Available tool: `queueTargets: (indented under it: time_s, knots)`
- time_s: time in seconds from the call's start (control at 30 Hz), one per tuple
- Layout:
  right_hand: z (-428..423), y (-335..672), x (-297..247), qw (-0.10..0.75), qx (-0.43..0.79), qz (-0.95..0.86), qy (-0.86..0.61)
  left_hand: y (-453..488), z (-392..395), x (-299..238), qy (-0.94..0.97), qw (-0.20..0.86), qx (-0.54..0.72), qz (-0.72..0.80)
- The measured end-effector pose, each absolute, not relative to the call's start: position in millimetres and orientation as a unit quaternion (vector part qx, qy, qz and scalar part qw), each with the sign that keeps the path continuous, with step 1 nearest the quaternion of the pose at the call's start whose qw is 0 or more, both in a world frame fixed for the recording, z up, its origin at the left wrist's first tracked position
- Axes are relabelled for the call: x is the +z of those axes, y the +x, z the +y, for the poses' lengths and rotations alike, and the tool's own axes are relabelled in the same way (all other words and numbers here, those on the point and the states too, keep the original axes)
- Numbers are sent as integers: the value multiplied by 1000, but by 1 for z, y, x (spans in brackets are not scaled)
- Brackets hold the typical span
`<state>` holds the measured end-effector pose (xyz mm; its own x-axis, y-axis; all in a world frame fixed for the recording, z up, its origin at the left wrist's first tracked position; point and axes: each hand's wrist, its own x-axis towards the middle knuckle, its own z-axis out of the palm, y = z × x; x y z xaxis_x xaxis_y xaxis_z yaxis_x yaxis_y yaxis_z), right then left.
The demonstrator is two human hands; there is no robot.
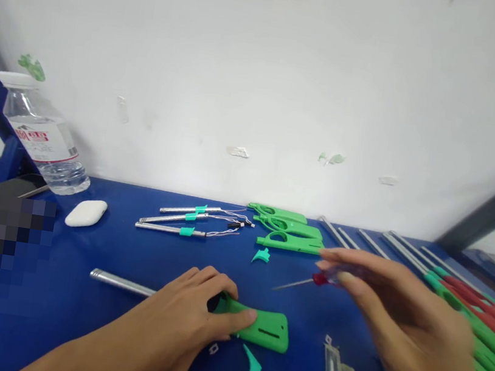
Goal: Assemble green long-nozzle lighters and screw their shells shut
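White wall (pixel 261 89) is rising behind a blue tabletop (pixel 148 264) where, from afar, I'm clasping a flat green plastic handle (pixel 271 330) with the left hand (pixel 205 308) and grasping a red-collared screwdriver (pixel 320 278) in the right hand (pixel 416 326), its tip hovering clear. I'm judging this a positioning step, calling next for careful aim.

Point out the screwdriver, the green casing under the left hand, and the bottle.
Screwdriver (pixel 320 278): head view, on its red collar.
Green casing (pixel 271 323): head view, on its wide end, beside the slot.
Bottle (pixel 46 142): head view, on its label.
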<state>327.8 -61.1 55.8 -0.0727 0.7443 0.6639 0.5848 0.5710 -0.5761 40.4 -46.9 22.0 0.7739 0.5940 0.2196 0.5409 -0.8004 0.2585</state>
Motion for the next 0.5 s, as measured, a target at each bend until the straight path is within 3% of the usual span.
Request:
queueTargets:
  time_s: [0.17, 0.5]
  knots:
    - [-37, 331, 41, 372, 195, -767, -485, 35, -41, 21, 942, 7, 186, 280]
    - [-62, 324, 44, 265, 148, -860, -410, 36, -47, 16, 930, -105, 219, 274]
